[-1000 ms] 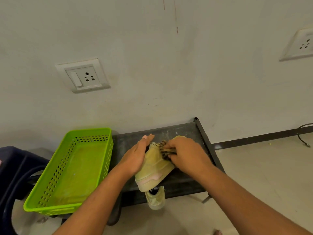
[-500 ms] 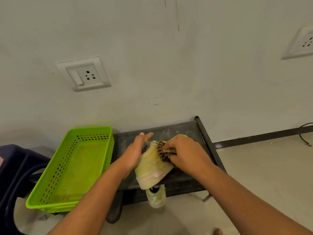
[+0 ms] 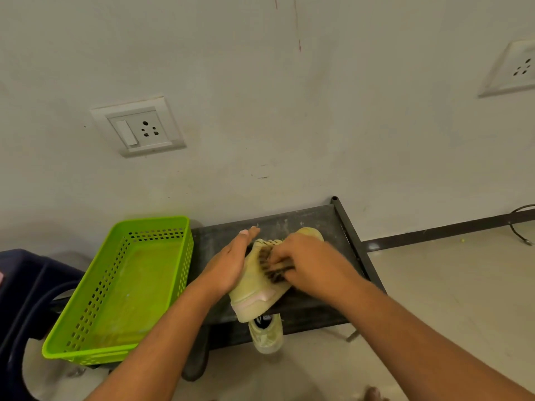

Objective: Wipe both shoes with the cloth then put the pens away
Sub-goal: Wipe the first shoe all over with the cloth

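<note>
Bracing the shoe (image 3: 254, 296) on the worktop (image 3: 318, 224), our left hand (image 3: 231, 264) lies straight-fingered along its left side. Our right hand (image 3: 309, 264) clamps the cloth (image 3: 272, 270) onto its upper. Its long axis runs from us towards the wall, so we judge strokes should follow it.

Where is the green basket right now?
In the head view, the green basket sits lower left, left of the black shelf where the left hand steadies the shoe and the right hand presses the cloth on it.
</note>
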